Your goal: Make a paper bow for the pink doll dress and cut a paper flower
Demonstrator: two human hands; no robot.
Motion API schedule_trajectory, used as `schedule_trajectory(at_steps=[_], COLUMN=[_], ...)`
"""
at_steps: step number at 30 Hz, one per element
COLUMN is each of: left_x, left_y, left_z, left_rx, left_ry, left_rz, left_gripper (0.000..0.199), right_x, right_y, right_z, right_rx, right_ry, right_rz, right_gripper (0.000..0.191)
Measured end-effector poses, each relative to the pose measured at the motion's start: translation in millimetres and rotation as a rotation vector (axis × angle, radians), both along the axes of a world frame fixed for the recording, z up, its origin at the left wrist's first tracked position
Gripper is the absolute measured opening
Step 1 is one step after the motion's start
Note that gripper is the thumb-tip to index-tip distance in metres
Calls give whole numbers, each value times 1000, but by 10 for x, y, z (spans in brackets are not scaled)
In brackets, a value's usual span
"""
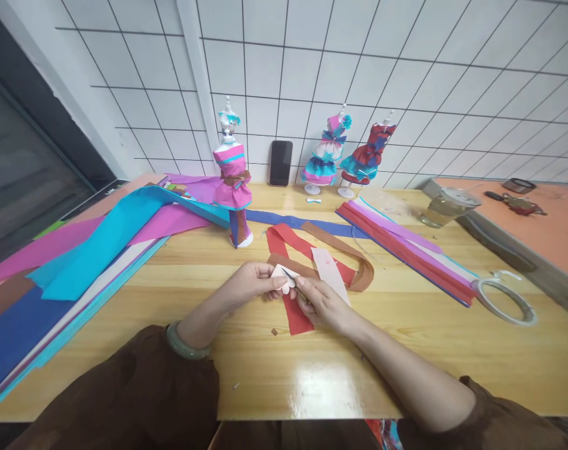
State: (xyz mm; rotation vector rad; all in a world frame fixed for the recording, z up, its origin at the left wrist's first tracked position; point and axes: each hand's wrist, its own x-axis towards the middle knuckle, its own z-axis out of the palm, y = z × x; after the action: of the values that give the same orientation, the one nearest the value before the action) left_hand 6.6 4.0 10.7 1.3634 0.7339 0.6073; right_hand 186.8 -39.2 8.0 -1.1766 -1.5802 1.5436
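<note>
A small pale piece of paper (280, 272) with a scalloped edge is pinched in my left hand (258, 280). My right hand (322, 302) is closed around a dark pointed tool (288, 274), probably scissors, whose tip lies over the paper; its handles are mostly hidden by my fingers. Beneath and beyond my hands are a red strip (298, 317), a brown strip (365, 269) and a pale pink strip (328, 275). A tiny brown scrap (274, 332) lies just below my hands.
A mannequin in pink (232, 181) stands behind my left hand. Two dressed mannequins (322, 164) (368, 153) and a phone (280, 164) are by the wall. Coloured paper (96, 250) covers the left; folded strips (405, 250), a tape roll (506, 302) and a glass jar (447, 207) are right.
</note>
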Motion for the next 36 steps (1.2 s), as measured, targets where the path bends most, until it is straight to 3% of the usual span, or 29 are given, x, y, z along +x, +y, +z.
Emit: schedule_trajectory(at_steps=[36], left_x=[40], left_y=[-42], left_z=[-41], left_rx=[-94], left_ry=[-77], left_rz=[-16], left_gripper=[32], right_x=[-23], right_y=[-26], right_z=[37], right_rx=[-9], right_ry=[-6], right_rz=[-9], right_gripper=[47])
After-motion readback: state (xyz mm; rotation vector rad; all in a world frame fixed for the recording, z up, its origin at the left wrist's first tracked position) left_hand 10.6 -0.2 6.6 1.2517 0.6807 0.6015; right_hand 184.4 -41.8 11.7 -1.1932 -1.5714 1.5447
